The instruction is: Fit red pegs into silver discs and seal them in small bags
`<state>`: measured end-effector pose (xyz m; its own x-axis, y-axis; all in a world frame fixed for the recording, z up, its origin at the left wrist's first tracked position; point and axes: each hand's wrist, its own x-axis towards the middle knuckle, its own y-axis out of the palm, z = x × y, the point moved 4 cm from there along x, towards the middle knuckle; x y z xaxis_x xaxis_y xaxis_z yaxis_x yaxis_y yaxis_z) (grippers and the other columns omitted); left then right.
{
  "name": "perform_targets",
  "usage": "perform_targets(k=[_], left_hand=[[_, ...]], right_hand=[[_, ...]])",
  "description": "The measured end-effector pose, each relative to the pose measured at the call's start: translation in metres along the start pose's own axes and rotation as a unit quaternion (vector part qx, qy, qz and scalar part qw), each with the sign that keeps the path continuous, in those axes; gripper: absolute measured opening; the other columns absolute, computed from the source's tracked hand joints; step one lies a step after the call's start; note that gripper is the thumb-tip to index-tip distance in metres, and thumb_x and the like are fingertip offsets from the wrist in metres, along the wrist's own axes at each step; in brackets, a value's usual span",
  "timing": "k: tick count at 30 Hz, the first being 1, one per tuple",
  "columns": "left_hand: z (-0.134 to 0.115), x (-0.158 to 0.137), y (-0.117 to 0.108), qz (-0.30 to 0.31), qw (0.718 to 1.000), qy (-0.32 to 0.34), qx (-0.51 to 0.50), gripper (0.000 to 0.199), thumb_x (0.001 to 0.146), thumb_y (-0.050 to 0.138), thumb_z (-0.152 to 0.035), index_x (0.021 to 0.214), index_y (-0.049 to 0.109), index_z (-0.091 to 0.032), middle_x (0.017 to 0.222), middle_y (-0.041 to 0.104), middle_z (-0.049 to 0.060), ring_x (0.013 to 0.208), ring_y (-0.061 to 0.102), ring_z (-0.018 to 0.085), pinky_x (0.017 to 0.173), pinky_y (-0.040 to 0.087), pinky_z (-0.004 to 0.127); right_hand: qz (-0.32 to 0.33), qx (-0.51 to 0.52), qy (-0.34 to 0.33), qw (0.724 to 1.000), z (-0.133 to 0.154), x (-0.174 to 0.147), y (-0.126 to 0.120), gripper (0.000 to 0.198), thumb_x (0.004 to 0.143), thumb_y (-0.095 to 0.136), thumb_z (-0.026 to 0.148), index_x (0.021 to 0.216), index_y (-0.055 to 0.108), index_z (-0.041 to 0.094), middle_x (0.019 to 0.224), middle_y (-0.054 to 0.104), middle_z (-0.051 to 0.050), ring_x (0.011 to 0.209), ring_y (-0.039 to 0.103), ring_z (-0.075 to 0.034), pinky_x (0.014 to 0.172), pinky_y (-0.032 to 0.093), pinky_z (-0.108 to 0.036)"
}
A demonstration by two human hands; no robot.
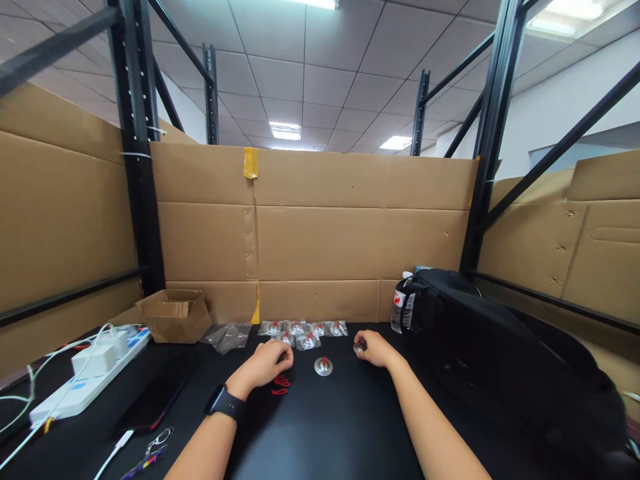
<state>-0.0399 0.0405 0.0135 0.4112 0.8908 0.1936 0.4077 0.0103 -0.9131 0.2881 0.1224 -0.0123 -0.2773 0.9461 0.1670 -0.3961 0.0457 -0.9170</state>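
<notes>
My left hand (270, 363) hovers over the black table with its fingers curled together; whatever they may hold is hidden. Just beneath it lie several small red loops (281, 382), like cord or bands. My right hand (376, 349) pinches a small shiny round metal disc (359, 347), partly covered by the fingers. Between the hands, a silver metal disc (323, 367) with a red piece at its centre rests on the table. Behind it, several similar discs in clear plastic bags (307, 340) are grouped near the cardboard wall.
At left stand an open cardboard box (176, 317), empty-looking clear bags (227, 337), a white power strip (95, 377) with cables and a dark phone (155, 393). A water bottle (401, 307) and a large black bag (500, 367) occupy the right. Cardboard walls (320, 240) enclose the table.
</notes>
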Motion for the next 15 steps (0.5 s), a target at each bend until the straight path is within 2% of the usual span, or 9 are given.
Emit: perform_targets(k=[2,5,8,11,15], left_hand=[[0.006,-0.001,-0.001,0.009,0.999,-0.032,0.020,0.009,0.080,0.067,-0.030,0.084,0.073,-0.024,0.090,0.075,0.000,0.094,0.064,0.021,0.083,0.041,0.029],[0.016,-0.004,0.004,0.073,0.995,-0.073,0.017,0.007,0.074,0.071,-0.027,0.080,0.075,-0.025,0.085,0.076,-0.001,0.084,0.068,0.020,0.073,0.042,0.027],[0.020,-0.006,0.009,0.101,0.993,-0.066,0.009,0.010,0.075,0.067,-0.022,0.078,0.076,-0.025,0.085,0.077,-0.001,0.081,0.069,0.019,0.069,0.041,0.025],[0.017,-0.004,0.007,0.067,0.997,-0.030,0.015,0.009,0.077,0.066,-0.024,0.077,0.075,-0.026,0.086,0.077,-0.001,0.085,0.068,0.020,0.074,0.042,0.025],[0.011,-0.001,-0.002,-0.011,1.000,0.000,-0.024,0.010,0.082,0.064,-0.029,0.081,0.073,-0.026,0.086,0.076,-0.001,0.085,0.069,0.019,0.079,0.043,0.025]], right_hand=[[0.000,0.005,-0.002,1.000,0.000,0.000,0.000,0.033,0.068,0.075,0.013,0.100,0.071,0.019,0.104,0.071,-0.007,0.094,0.065,-0.021,0.080,0.045,-0.026],[-0.003,0.015,-0.008,1.000,0.000,0.000,-0.001,0.031,0.067,0.075,0.011,0.097,0.072,0.019,0.101,0.072,-0.006,0.092,0.066,-0.020,0.079,0.045,-0.025],[-0.008,0.015,-0.011,1.000,0.000,0.000,-0.001,0.028,0.067,0.074,0.012,0.095,0.072,0.019,0.099,0.073,-0.006,0.090,0.066,-0.019,0.077,0.044,-0.025],[-0.011,0.014,-0.014,1.000,-0.001,0.000,-0.002,0.026,0.069,0.074,0.015,0.094,0.072,0.020,0.096,0.073,-0.005,0.087,0.066,-0.019,0.075,0.044,-0.025],[-0.025,0.020,-0.012,0.999,0.000,0.000,-0.007,0.023,0.070,0.073,0.016,0.093,0.072,0.020,0.095,0.072,-0.005,0.085,0.064,-0.018,0.075,0.044,-0.026]])
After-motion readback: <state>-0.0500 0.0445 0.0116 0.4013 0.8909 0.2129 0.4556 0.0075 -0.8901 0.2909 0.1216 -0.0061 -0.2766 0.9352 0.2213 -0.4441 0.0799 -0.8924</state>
